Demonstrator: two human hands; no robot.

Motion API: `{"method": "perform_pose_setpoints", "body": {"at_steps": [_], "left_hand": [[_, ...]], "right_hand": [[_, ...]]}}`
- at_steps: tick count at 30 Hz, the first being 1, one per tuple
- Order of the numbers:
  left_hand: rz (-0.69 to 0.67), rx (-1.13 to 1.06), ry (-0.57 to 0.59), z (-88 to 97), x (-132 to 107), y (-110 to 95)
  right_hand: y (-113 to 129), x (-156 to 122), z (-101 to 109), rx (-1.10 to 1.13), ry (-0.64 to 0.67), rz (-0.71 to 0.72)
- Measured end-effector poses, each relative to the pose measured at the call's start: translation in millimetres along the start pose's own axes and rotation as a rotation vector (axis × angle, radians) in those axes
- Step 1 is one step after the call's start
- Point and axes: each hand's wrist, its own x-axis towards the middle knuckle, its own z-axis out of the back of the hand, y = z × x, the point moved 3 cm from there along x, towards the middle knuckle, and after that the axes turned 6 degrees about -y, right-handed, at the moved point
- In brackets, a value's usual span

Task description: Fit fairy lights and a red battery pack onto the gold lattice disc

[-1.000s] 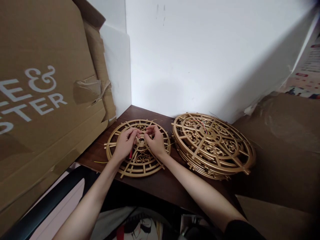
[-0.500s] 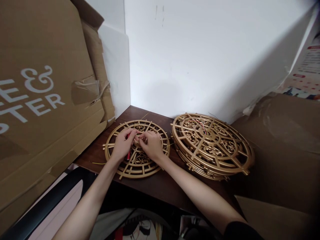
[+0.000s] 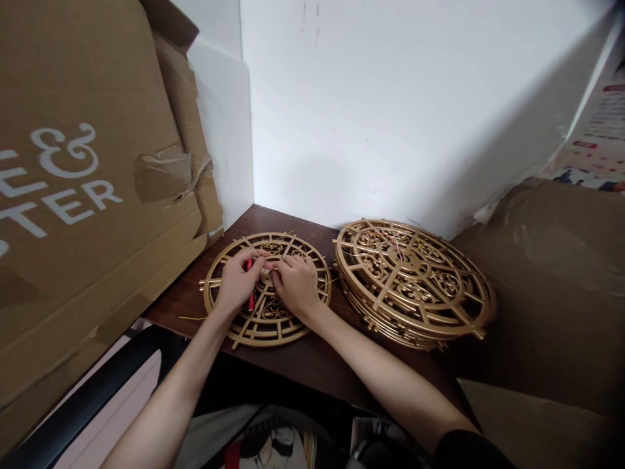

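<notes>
Drawn together, left hand (image 3: pixel 237 281) and right hand (image 3: pixel 296 284) pinch at gold disc (image 3: pixel 273 311) on table (image 3: pixel 303 359).

Both forearms are bare from the wrist to past the elbow, and slim. The left hand (image 3: pixel 237 283) and right hand (image 3: pixel 295 283) are bare too. Clothing shows only on the right upper arm — the edge of a plain black sleeve (image 3: pixel 469 453).

The dark wooden table (image 3: pixel 297 355) carries 1 gold openwork disc (image 3: pixel 276 311) flat near its back left corner. A stack of like discs (image 3: pixel 415 286) lies just beside it, toward the right edge. 1 thin yellow wire (image 3: pixel 193 318) lies at the front left edge.
</notes>
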Motion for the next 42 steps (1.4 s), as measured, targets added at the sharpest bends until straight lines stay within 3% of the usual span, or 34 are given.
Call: {"method": "perform_pose_setpoints", "body": {"at_steps": [10, 19, 42], "left_hand": [[-0.042, 0.137, 0.016, -1.3, -0.5, -3.4], [-0.058, 0.157, 0.175, -6.1, -1.1, -0.4], [-0.060, 0.143, 0.155, -5.3, -1.5, -4.5]], "right_hand": [[-5.9, 13.1, 22.0, -0.034, 0.089, 0.005], [-10.2, 18.2, 34.4, -0.001, 0.074, -0.037], [-16.9, 23.1, 45.5, 0.176, 0.127, -0.111]]}}
